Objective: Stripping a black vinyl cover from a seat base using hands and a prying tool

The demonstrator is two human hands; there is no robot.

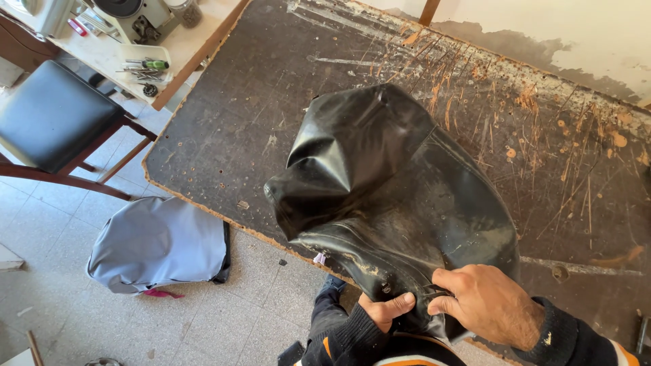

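- I look down on a dark, scratched bench [258, 102]; my two hands work at its near edge, both in dark sleeves with orange and white stripes.
- My left hand [385, 310] pinches the lower hem of a black vinyl cover [400, 196], thumb on top and pressed onto the folded edge.
- My right hand [487, 303] is clenched on the same hem just beside the left, fingers curled into the bunched material.
- The cover lies on the near half of the bench, humped and creased, its pointed end toward the near left corner and its lower edge hanging over the near edge where my hands grip it.
- The far right part of the bench is streaked with pale scratches and orange-brown glue marks.
- On the tiled floor [81, 318], left of the bench's near left corner, lies a grey cover [157, 244] with a black edge.
- Farther left stands a wooden chair [53, 115] with a black padded seat.
- Beyond the bench's far left corner, a pale table [196, 34] carries a sewing machine [132, 17] and a white tray of small tools [146, 64].
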